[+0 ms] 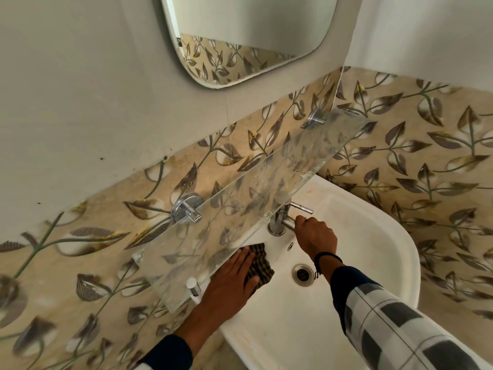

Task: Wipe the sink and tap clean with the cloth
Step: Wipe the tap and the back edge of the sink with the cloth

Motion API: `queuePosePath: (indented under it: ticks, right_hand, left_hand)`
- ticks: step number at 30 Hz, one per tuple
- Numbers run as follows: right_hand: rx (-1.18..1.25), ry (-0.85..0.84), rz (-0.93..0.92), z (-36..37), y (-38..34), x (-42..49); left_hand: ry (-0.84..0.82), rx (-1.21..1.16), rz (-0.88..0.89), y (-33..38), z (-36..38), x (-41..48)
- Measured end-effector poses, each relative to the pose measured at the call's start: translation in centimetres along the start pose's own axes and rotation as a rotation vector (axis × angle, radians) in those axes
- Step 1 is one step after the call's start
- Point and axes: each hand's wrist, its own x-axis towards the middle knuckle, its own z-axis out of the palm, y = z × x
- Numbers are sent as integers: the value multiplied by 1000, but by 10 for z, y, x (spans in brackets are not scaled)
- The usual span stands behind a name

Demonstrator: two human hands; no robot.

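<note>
My left hand lies flat, fingers straight, pressing the dark checked cloth onto the back ledge of the white ceramic sink, just left of the chrome metal tap. My right hand curls tight round that tap's spout. The round metal drain sits in front of the tap, the clear glass shelf above it.

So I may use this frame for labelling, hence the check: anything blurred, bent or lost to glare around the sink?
Head view: wide-angle distortion bows the wall corner and glass shelf. Head view: lower-left tiles and the checked sleeve are soft; tap, cloth and sink are sharp. Head view: even soft light, no hard glare; the smudged shelf veils the tiles behind it.
</note>
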Motion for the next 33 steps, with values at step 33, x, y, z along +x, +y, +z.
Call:
queuePosePath:
  ticks: [33]
  right_hand:
    - [452, -62, 280, -3, 0, 1]
  left_hand:
    - [-141, 115, -377, 24, -30, -77]
